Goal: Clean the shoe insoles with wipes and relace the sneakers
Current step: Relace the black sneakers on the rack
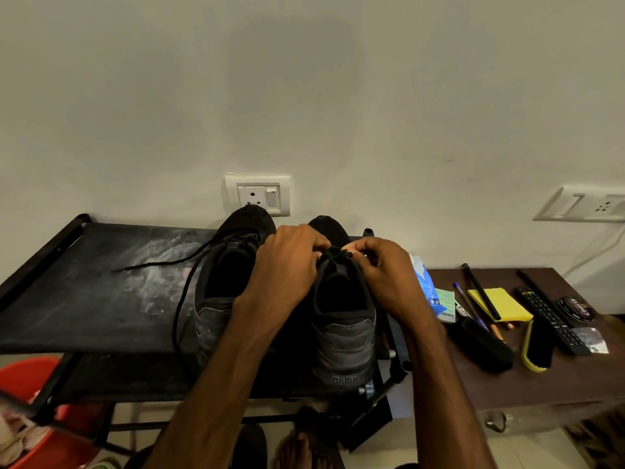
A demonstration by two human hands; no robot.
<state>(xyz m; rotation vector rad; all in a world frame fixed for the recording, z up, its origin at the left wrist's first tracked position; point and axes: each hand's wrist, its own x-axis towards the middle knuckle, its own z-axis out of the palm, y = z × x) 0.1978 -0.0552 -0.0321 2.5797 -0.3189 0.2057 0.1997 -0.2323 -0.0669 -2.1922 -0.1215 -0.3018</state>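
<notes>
I see my left hand (287, 264) and right hand (384, 277) both pinching the black lace (334, 256) at the tongue of the right sneaker (345, 336), beside the left sneaker (220, 286) on the dark bench (84, 299).

Two sneakers (216, 313) (345, 333); two hands (287, 262) (382, 272); two sockets (257, 195) (585, 206)

The person's left hand (287, 262) and right hand (382, 269) are bare. So are the left forearm (236, 360) and right forearm (436, 374), uncovered from wrist to the near edge of view. Both forearms are lean, with faint tendon lines, and the knuckles stand out. Short, pale fingernails (350, 247) catch the light. Nearest, low in shadow, a bare foot (296, 448) shows.
</notes>
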